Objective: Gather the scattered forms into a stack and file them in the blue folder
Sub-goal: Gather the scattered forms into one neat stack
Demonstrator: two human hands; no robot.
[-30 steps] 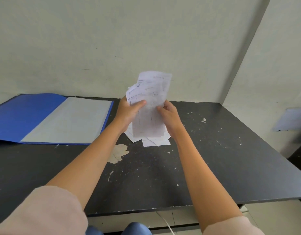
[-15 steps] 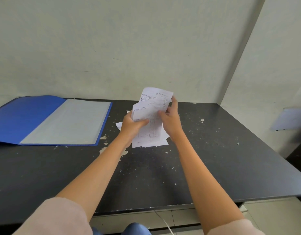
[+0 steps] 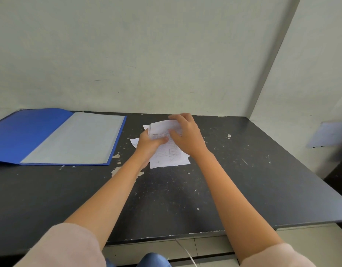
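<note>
Forms (image 3: pixel 167 149) pinched in left grip (image 3: pixel 150 144), thumb on top; right grip (image 3: pixel 187 134) curled over their far edge. Lowered to the table (image 3: pixel 243 180) since a second ago, beside the open blue folder (image 3: pixel 56 135)

The forms (image 3: pixel 169 151) are thin white printed paper. The blue folder (image 3: pixel 27 132) looks smooth, slightly glossy. The black counter (image 3: pixel 243 180) is matt, chipped and scuffed.

Your sleeves (image 3: pixel 66 245) are pale pink and pushed up to the elbows, your forearms bare; blue trousers (image 3: pixel 152 260) show at the bottom edge.
</note>
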